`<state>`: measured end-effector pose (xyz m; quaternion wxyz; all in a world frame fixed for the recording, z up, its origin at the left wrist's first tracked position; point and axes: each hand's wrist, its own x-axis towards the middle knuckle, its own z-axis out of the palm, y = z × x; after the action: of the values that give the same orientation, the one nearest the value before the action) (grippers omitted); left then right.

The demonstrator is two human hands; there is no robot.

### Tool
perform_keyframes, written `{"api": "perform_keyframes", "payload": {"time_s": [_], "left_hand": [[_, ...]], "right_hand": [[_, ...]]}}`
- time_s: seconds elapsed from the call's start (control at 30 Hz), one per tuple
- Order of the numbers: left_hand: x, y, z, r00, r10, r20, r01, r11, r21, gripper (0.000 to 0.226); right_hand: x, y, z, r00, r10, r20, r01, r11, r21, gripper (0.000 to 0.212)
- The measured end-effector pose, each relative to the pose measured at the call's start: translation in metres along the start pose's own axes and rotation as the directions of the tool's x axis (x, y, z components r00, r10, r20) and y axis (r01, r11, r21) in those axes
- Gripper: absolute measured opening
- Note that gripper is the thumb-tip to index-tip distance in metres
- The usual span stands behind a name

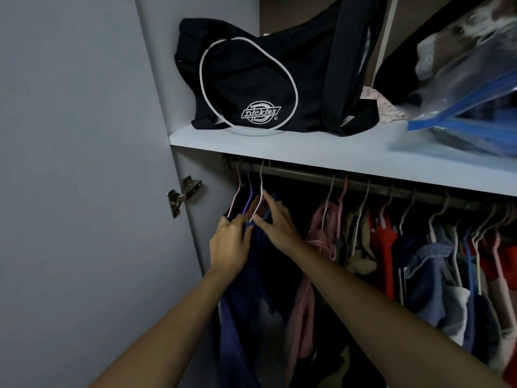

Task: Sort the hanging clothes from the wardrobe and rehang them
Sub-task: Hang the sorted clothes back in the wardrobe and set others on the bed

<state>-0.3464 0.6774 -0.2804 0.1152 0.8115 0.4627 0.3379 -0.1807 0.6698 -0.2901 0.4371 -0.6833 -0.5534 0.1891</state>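
Where both hands [251, 233] pinch it, the navy garment [251, 275] hangs dark.

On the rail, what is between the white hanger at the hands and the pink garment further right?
In the head view, that stretch of rail between the white hanger and the pink garment is bare: no hanger hangs there, only dark wardrobe behind.
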Motion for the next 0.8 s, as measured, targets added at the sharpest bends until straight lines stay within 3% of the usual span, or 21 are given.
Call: {"api": "perform_keyframes", "payload": {"time_s": [0.5, 0.7, 0.8], "left_hand": [[0.024, -0.039, 0.024, 1.0, 0.002, 0.012, -0.003, 1.0, 0.015, 0.019], [0.027, -0.054, 0.024, 0.998, 0.065, -0.005, -0.064, 0.996, 0.061, 0.005], [0.022, -0.063, 0.024, 0.996, 0.085, 0.019, -0.087, 0.988, 0.13, 0.018]], "right_hand": [[0.038, 0.016, 0.019, 0.995, 0.048, 0.089, -0.044, 0.998, -0.049, 0.078], [0.049, 0.007, 0.029, 0.994, 0.055, 0.094, -0.052, 0.998, -0.034, 0.076], [0.051, 0.008, 0.03, 0.991, 0.074, 0.11, -0.071, 0.997, -0.03, 0.078]]}}
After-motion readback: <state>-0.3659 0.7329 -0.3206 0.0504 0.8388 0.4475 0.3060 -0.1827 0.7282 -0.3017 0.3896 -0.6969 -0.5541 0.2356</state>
